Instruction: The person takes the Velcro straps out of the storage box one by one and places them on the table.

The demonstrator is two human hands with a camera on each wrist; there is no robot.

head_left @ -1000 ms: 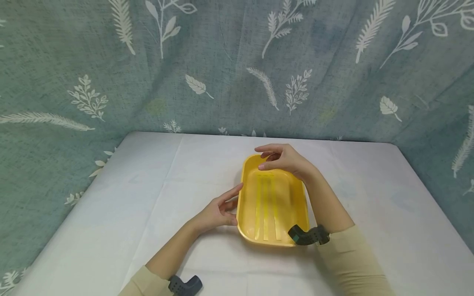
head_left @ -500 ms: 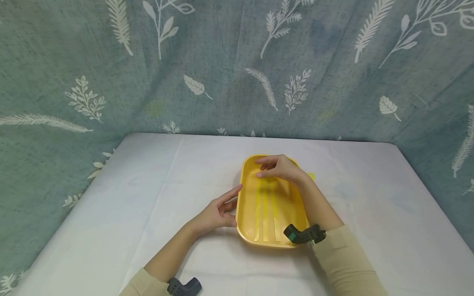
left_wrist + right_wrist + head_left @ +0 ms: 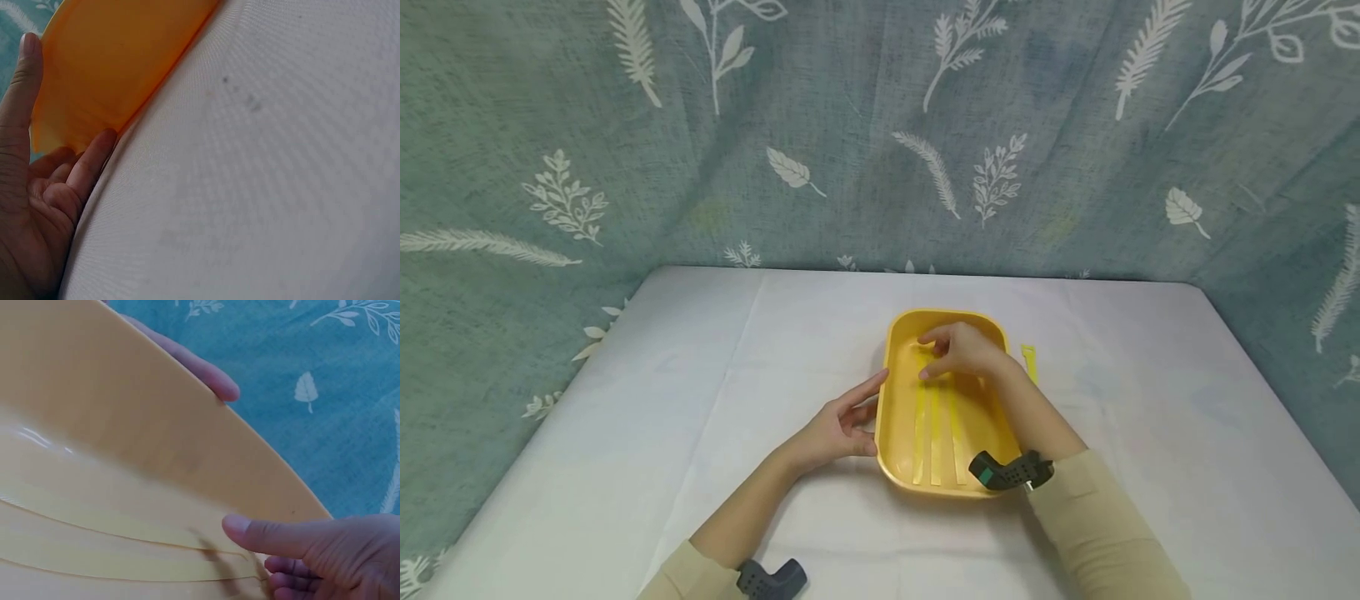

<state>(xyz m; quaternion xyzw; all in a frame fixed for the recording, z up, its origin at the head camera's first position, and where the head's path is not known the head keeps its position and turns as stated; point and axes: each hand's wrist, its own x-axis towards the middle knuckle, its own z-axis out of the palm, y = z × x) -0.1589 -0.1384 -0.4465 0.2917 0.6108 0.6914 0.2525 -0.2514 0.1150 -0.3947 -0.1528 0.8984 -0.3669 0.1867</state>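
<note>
A yellow plastic tray (image 3: 892,400) lies lengthwise in front of me on the table. Several thin, flat yellow strips (image 3: 936,446) lie side by side along its bottom. My left hand (image 3: 833,429) rests against the tray's left wall from outside, thumb and fingers spread along it; the left wrist view shows its fingertips (image 3: 107,136) at the wall. Inside the tray, near the strips' far ends, is my right hand (image 3: 964,350). Its thumb (image 3: 250,531) stands apart from its bent fingers, and nothing shows between them. The tips of those fingers are partly hidden in the right wrist view.
Just right of the tray, another yellow strip (image 3: 1029,357) lies on the white-covered table (image 3: 1172,433), partly hidden by my right forearm. Behind the table hangs a blue-green curtain (image 3: 850,125) with white leaf prints.
My right hand has come down from over the far rim into the tray, a little towards me. The strip to the right has come into view past the arm. My left hand stays put.
</note>
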